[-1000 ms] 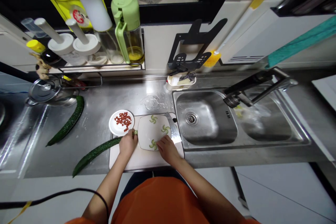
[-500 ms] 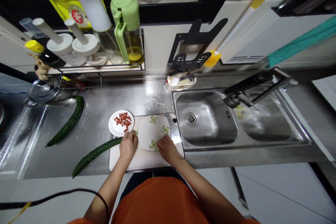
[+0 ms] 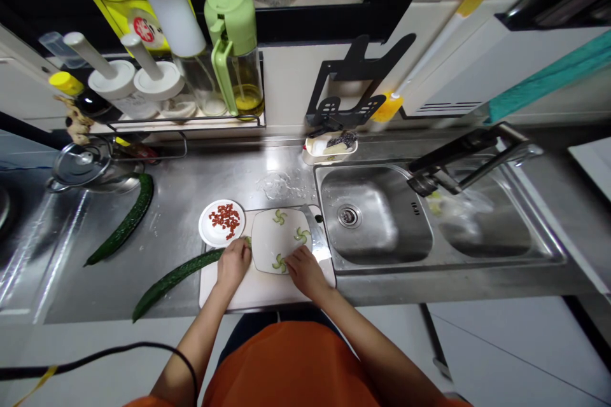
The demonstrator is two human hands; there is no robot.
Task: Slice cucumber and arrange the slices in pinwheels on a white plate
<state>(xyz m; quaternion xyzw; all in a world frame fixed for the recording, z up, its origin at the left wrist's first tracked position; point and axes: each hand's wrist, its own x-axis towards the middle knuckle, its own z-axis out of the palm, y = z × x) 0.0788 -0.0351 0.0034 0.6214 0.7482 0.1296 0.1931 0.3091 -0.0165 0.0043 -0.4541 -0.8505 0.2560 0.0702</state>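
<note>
A squarish white plate (image 3: pixel 268 240) lies on the white cutting board (image 3: pixel 267 289). Thin cucumber slices (image 3: pixel 279 217) sit on it in small pinwheel groups. My right hand (image 3: pixel 305 271) bends over the plate's lower right, fingertips closed at a slice in the nearest pinwheel. Left of the plate, my left hand (image 3: pixel 235 264) has its fingers curled together over the end of a long cucumber (image 3: pixel 179 278); what they grip is hidden. Bits of green slice show just past its fingertips. A knife (image 3: pixel 317 232) lies along the plate's right side, its handle out of sight.
A small round plate (image 3: pixel 205 229) of chopped red pieces stands at the board's upper left. Another cucumber (image 3: pixel 125 229) lies farther left, by a lidded pot (image 3: pixel 79 165). A double sink (image 3: pixel 377 257) with a black faucet (image 3: pixel 449 159) adjoins the board's right. Condiment jars line a back shelf.
Both hands stay almost in place, with at most slight finger movement. The whole view has shifted a little to the right.
</note>
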